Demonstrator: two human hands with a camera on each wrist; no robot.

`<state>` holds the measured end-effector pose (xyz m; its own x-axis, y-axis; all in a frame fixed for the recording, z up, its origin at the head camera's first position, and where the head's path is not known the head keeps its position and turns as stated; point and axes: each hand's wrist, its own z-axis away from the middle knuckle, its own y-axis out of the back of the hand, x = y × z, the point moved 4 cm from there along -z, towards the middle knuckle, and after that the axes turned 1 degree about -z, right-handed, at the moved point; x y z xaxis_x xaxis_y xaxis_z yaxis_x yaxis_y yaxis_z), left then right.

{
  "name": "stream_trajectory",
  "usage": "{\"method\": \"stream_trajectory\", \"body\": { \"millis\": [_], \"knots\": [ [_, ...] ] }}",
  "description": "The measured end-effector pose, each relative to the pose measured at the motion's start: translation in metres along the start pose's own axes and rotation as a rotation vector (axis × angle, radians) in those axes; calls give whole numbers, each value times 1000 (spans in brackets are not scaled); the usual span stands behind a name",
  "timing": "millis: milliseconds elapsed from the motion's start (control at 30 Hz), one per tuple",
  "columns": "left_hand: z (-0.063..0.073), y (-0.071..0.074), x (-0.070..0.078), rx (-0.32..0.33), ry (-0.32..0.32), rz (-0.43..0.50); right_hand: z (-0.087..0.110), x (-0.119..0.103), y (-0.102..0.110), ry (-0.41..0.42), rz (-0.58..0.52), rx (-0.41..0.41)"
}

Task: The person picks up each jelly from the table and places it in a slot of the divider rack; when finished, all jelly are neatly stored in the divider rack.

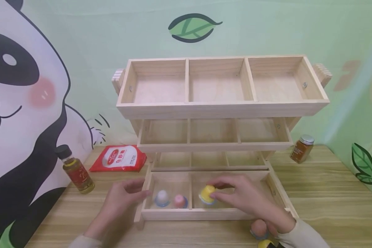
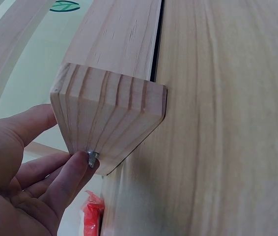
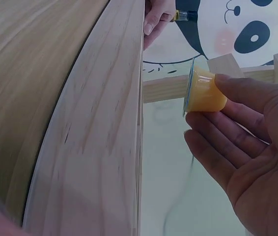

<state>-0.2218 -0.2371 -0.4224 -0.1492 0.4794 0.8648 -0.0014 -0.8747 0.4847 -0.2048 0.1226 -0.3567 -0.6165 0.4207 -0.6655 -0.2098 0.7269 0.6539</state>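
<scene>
Partly covered yellow cup [image 1: 208, 193], right hand [image 1: 242, 193] pinching, lower cup [image 1: 264, 244] cropped

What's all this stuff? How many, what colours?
Table: one, brown, underneath
Tiered wooden organizer: one, pale, centre
Small cups: at least five; white and pink in lowest tray's left compartment, yellow in right grip, pink and yellow on table
Bottle: one, amber, left
Packet: one, red-white, left
Lidded jar: one, amber, right
Panda backdrop: one, green, behind
Sleeves: two, pale, wrists
Left grip: one, bare, lowest tray's left end
Right grip: one, bare, pinching yellow cup
</scene>
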Motion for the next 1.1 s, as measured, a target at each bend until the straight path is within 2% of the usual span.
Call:
{"method": "stream_trajectory", "body": {
  "millis": [233,667,867,1100],
  "knots": [
    [0,0,0,-4,0,10,-8,4,-8,-19,-51,-6],
    [-1,0,-3,-9,18,15,-19,12,-24,-58,-37,-6],
    [1,-1,-3,-5,51,17,-22,15,-31,-73,-44,-15],
    [1,-1,-1,-8,58,49,-24,17,-34,-89,-32,-19]
  ]
}}
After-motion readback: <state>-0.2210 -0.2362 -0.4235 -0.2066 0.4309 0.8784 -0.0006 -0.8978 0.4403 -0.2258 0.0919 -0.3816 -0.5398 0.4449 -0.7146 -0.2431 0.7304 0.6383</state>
